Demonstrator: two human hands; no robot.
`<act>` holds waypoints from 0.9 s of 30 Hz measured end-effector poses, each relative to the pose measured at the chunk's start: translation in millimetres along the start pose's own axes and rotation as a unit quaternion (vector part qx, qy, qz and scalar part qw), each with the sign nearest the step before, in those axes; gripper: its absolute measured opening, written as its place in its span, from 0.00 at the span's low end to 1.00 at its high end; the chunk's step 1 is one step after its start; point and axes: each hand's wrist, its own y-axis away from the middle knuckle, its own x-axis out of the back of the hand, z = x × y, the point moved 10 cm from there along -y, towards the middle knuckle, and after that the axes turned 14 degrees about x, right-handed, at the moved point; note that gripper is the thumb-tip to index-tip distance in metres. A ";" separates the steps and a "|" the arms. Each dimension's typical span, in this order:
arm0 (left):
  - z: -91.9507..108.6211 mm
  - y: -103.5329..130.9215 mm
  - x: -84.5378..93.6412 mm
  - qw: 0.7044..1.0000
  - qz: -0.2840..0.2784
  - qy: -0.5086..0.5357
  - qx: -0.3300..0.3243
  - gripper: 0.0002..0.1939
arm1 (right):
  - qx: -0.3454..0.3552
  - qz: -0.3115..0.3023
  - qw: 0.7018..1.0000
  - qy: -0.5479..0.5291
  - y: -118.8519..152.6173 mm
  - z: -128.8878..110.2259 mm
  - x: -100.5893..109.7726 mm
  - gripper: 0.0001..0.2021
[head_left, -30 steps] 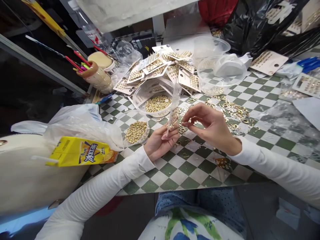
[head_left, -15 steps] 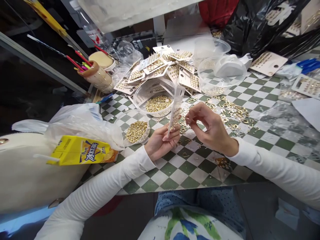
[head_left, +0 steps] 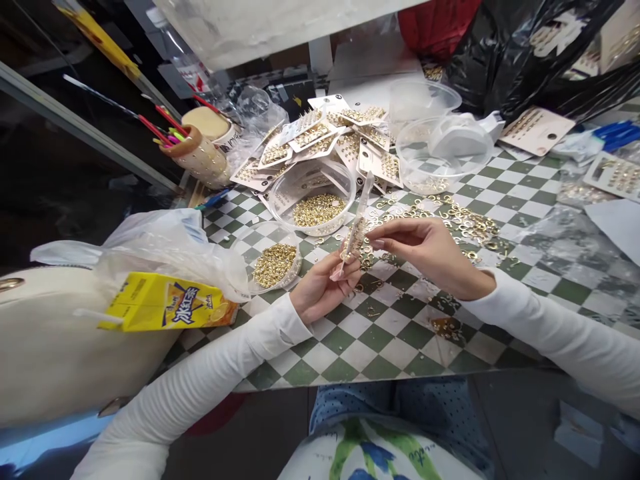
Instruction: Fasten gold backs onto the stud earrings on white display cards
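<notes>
L hand (head_left: pixel 326 283) pinches card (head_left: pixel 363 200) w/ gold bits (head_left: pixel 356 239) btwn fingers, edge-on, above bench (head_left: pixel 370 363), nr clear bowl (head_left: pixel 281 212). R hand (head_left: pixel 435 257) just beside card, thumb & forefinger close tog.; can't tell if gripping anything. Loose gold hooks (head_left: pixel 475 223) beyond.

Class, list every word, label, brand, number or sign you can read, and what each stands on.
"冰红茶": yellow carton; its smaller print is blurred.
"JOY": cup; neighbouring letters unclear.
Bottle: red label marks, too blurred.
Printed top: cursive writing, unreadable.
Piled cards: marks too small.
Card in the left hand: edge-on, nothing readable.
No numbers readable.
</notes>
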 end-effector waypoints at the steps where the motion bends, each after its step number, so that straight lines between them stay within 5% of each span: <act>1: 0.0 0.0 0.4 1.000 0.003 0.005 0.001 0.16 | -0.023 -0.002 1.000 -0.008 0.7 3.7 0.7 0.10; 6: 0.4 1.0 2.3 0.999 0.020 0.033 -0.003 0.15 | -0.056 0.009 0.998 -0.013 1.5 10.2 5.2 0.13; 18: 0.0 -0.1 3.7 0.998 0.021 0.052 0.006 0.14 | 0.017 0.022 1.000 0.001 -3.9 -0.6 7.4 0.18; 23: -1.0 0.8 3.5 0.998 0.032 0.059 0.007 0.14 | 0.143 0.015 0.988 0.061 -2.6 -23.0 3.7 0.10; 27: -1.9 1.4 1.8 0.997 0.035 0.070 0.005 0.16 | 0.252 0.020 0.959 0.131 5.8 -41.3 -2.2 0.12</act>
